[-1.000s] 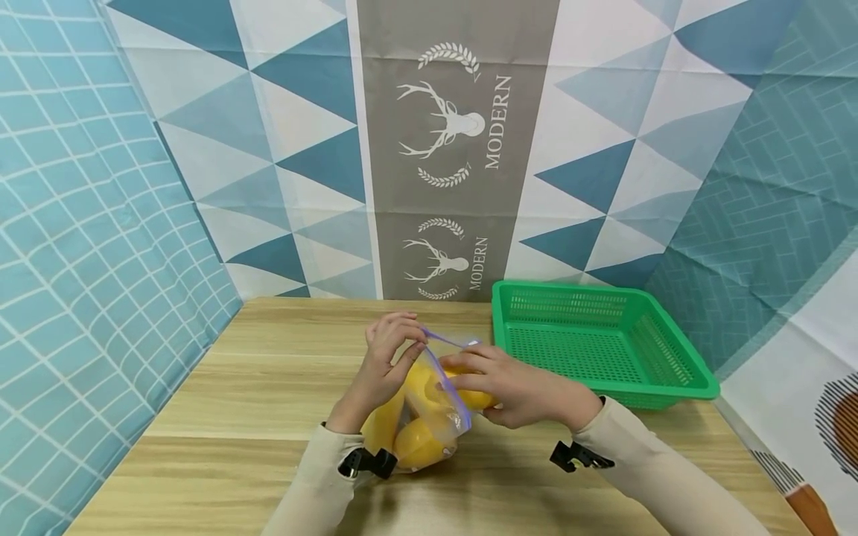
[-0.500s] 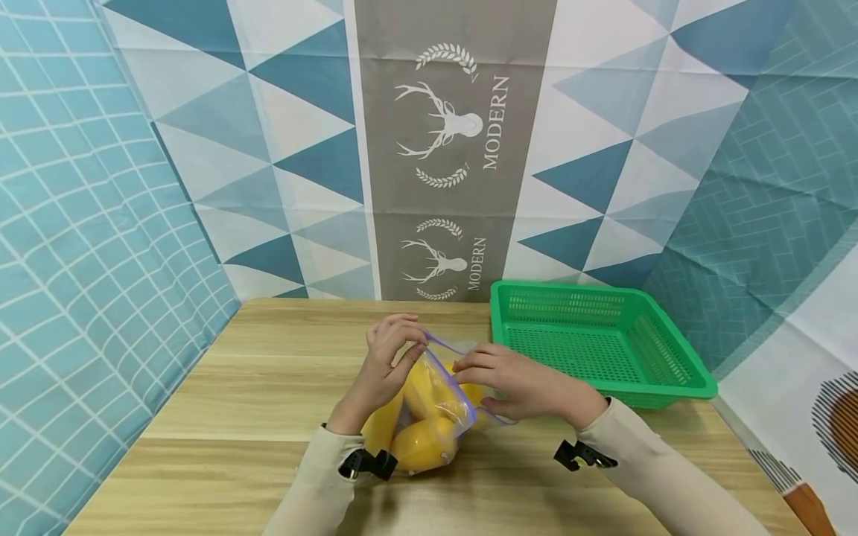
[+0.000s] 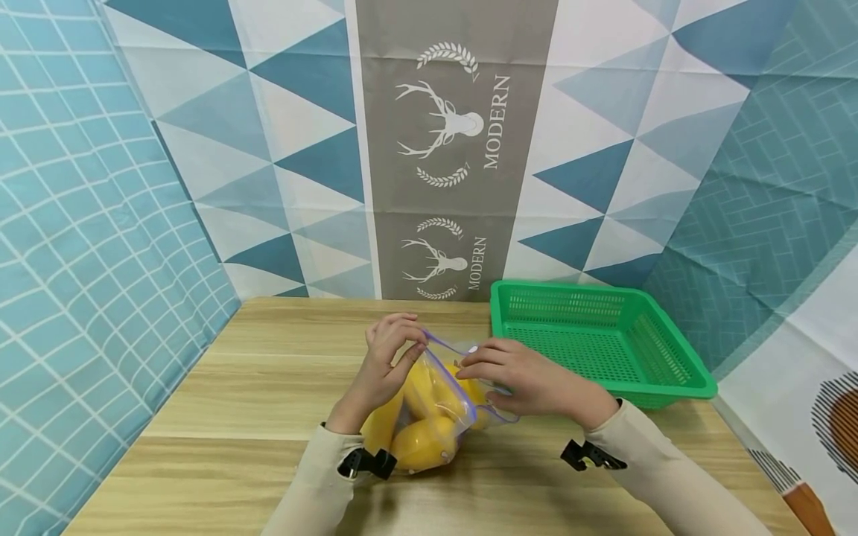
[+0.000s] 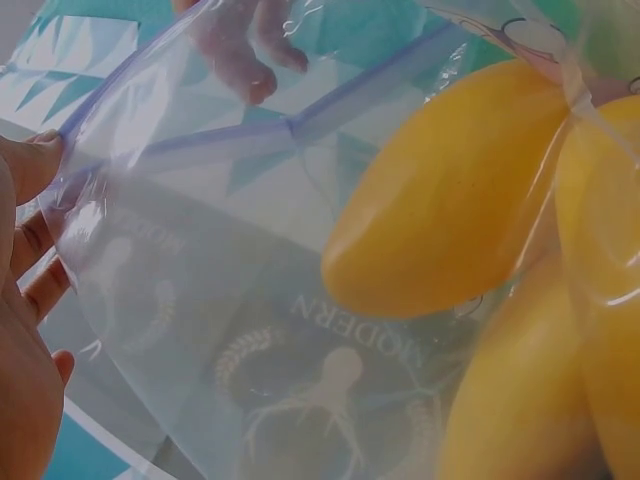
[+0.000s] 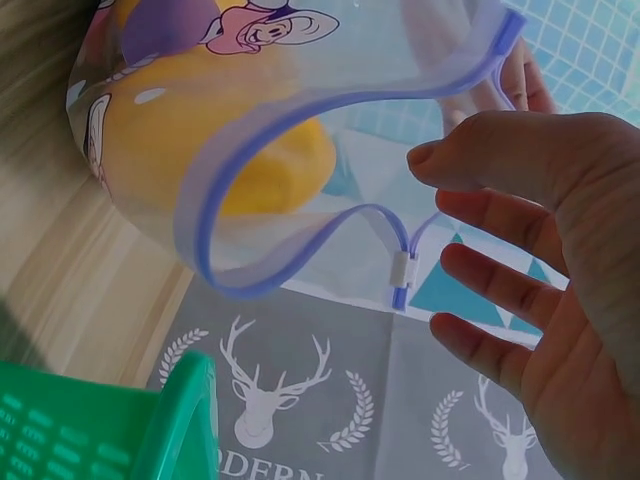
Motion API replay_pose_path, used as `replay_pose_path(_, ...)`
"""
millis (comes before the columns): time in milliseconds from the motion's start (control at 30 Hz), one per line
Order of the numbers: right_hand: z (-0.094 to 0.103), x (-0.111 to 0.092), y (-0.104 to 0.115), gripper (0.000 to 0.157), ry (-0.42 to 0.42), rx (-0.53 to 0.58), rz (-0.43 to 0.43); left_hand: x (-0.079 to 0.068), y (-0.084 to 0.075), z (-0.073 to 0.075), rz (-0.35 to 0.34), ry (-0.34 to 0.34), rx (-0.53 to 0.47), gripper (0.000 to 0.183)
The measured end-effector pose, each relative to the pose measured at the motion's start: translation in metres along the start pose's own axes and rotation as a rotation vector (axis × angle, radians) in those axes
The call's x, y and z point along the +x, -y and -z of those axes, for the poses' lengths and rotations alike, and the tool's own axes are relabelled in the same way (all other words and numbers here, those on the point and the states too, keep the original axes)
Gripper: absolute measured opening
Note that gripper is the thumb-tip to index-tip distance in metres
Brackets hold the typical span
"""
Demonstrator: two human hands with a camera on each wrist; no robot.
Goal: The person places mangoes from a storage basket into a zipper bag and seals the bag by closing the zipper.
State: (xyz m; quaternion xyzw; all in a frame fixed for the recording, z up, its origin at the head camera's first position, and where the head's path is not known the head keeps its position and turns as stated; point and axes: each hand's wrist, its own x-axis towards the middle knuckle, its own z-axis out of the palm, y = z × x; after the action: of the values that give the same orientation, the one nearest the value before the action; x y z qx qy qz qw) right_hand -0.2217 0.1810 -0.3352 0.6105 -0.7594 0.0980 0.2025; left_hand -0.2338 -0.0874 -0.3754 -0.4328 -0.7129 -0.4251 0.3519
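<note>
A clear zip bag [image 5: 250,150] with a purple-blue zip strip and cartoon print lies on the table, its mouth gaping toward the right. Several yellow mangoes [image 4: 450,200] are inside it, seen through the film. My left hand [image 3: 383,368] pinches the far left corner of the bag's mouth between thumb and fingers. Just outside the opening is my right hand [image 3: 526,376], fingers loosely bent and holding nothing. In the right wrist view, a white slider [image 5: 403,268] sits at one end of the zip, near the right fingertips.
A green plastic basket [image 3: 670,335] with slotted walls stands at the back right of the wooden table [image 3: 268,387], close to my right forearm. Patterned cloth walls [image 3: 442,201] enclose the back and sides.
My right hand has let go of a mango in the bag's mouth and drawn back slightly to the right. The mango now lies inside. My left hand keeps its hold.
</note>
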Motion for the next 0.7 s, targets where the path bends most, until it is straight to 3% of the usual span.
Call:
replay_pose_path(533,0.006,-0.022,-0.002,0.053,-0.03,-0.019,-0.081,-0.001,0.0,0.001,0.002,-0.002,-0.003,0.015)
replay_pose_path(700,0.007,-0.029,0.0,0.045,-0.031,0.0,-0.112,-0.002,0.0,0.003,0.0,-0.002,-0.005,0.016)
